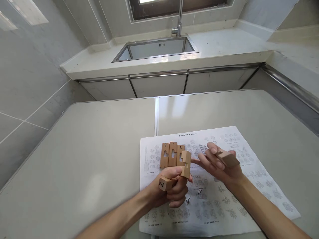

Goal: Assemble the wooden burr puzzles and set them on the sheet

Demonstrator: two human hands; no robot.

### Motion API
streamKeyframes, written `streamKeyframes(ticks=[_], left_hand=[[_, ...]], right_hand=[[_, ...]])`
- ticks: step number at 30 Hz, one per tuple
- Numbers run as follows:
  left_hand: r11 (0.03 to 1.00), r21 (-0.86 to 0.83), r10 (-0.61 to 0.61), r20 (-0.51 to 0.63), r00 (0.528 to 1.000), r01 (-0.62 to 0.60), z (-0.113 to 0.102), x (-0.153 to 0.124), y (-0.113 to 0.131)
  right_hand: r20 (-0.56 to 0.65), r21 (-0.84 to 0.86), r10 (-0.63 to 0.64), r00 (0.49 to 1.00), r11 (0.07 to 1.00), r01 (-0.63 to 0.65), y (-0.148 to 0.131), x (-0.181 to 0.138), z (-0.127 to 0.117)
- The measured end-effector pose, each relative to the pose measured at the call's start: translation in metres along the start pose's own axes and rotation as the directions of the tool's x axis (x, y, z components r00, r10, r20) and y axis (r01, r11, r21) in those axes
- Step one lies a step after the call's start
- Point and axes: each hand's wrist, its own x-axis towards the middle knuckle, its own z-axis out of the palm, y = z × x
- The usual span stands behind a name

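Left hand (pixel 171 191): fist curled round a bundle of notched wooden blocks (pixel 174 157), which stand up above the knuckles over the printed sheet (pixel 219 202).
Right hand (pixel 219 164): just right of the bundle, palm up, thumb and fingers pinching a single wooden piece (pixel 228 159).
Beyond: table (pixel 99 149), then sink (pixel 157 48).

Just beyond the left grip (pixel 171 186), three numbered wooden blocks (pixel 172 155) lie side by side on the printed sheet (pixel 219 202), blocking a straight reach forward. Between the left grip and the right grip (pixel 219 162) only a narrow gap remains. Left of the left grip the counter (pixel 87 159) lies bare; beyond the right grip, bare sheet.
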Motion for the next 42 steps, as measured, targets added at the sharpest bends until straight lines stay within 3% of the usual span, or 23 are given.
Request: streamKeyframes(ticks=[3, 8, 15, 20, 25, 35, 42], left_hand=[[0.991, 0.104, 0.097, -0.085, 0.992, -0.088, 0.001, 0.001, -0.005], [0.926, 0.374, 0.139, -0.204, 0.969, -0.054, 0.000, -0.001, -0.013], [0.825, 0.565, 0.220, -0.265, 0.939, -0.033, 0.009, -0.001, -0.009], [0.793, 0.609, 0.182, -0.246, 0.952, 0.006, 0.012, -0.003, -0.007], [0.757, 0.653, 0.180, -0.230, 0.956, 0.014, 0.012, -0.005, -0.006], [0.708, 0.705, 0.269, -0.310, 0.912, 0.031, 0.011, -0.003, -0.010], [0.754, 0.657, 0.323, -0.399, 0.858, 0.022, 0.009, 0.000, -0.014]], right_hand=[[-0.101, -0.061, -0.068, 0.993, 0.996, 0.062, -0.003, 0.007, 0.007], [-0.239, -0.213, -0.073, 0.968, 0.977, 0.021, 0.002, 0.006, 0.008], [-0.217, -0.256, 0.070, 0.974, 0.959, -0.126, 0.008, 0.004, 0.013], [-0.181, -0.255, 0.072, 0.981, 0.960, -0.117, 0.007, 0.004, 0.014], [-0.224, -0.230, 0.044, 0.974, 0.968, -0.096, 0.009, 0.003, 0.011], [-0.298, -0.343, 0.036, 0.954, 0.929, -0.142, 0.011, 0.005, 0.013], [-0.255, -0.510, -0.016, 0.967, 0.851, -0.121, 0.014, 0.009, 0.025]])
